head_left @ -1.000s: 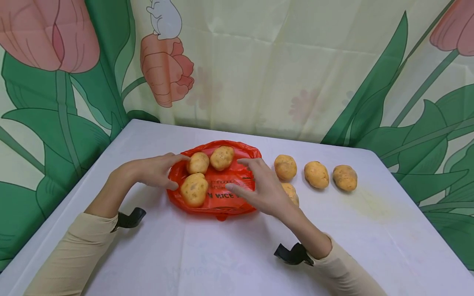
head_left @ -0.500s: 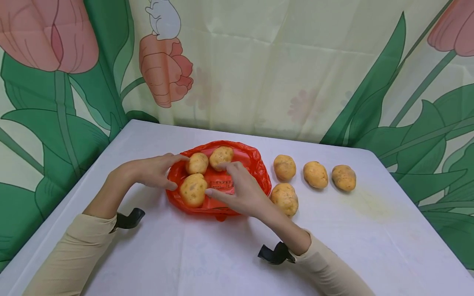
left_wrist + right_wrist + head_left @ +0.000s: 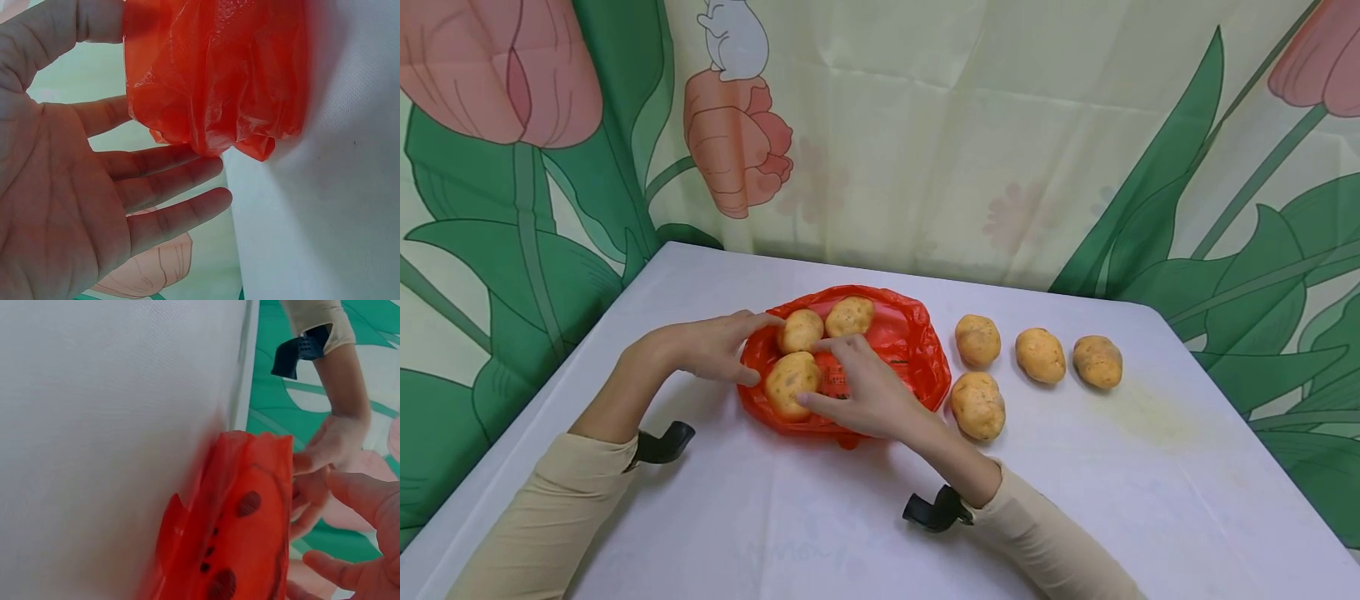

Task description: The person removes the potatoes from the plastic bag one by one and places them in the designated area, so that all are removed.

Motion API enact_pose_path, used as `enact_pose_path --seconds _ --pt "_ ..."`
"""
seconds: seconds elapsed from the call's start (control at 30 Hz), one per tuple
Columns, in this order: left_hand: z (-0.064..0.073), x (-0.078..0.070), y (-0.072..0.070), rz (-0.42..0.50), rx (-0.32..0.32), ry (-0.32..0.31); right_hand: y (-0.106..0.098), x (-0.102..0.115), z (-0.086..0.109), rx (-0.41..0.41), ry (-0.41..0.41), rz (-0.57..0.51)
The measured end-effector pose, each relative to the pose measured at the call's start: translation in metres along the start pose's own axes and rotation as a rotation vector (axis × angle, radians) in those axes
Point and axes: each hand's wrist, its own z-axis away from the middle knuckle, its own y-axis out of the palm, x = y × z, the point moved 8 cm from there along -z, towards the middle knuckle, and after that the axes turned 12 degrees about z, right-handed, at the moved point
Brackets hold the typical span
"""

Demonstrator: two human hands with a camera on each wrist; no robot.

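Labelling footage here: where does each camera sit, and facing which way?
Head: on the head, facing forward and down at potatoes, red bag and table; left hand, right hand and sleeves show.
Left wrist: on that wrist, facing the bag's side; left hand shows.
Right wrist: on that wrist, facing bag and table; parts of both hands show.
Both wrist views share the bag.

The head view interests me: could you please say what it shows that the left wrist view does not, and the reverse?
Only the head view shows the potatoes, three inside the red bag and four on the table, plus the right hand and both sleeves.

Only the left wrist view shows the left hand from its palm side, fingers extended.

Both show the left hand, the red bag, the white table and the printed backdrop.
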Motion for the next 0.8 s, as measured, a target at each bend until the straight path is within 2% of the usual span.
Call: enact_pose_path --seconds 0.37,0.57,0.8 --pt "0.001 -0.002 0.000 -0.002 0.001 0.015 0.016 0.008 -0.013 0.055 -0.025 0.057" --pt "0.000 -0.002 0.001 -0.004 0.003 0.016 0.025 0.008 -0.017 0.087 -0.005 0.086" --pt "0.001 -0.003 0.001 -0.008 -0.001 0.028 0.027 0.011 -0.021 0.084 0.007 0.110"
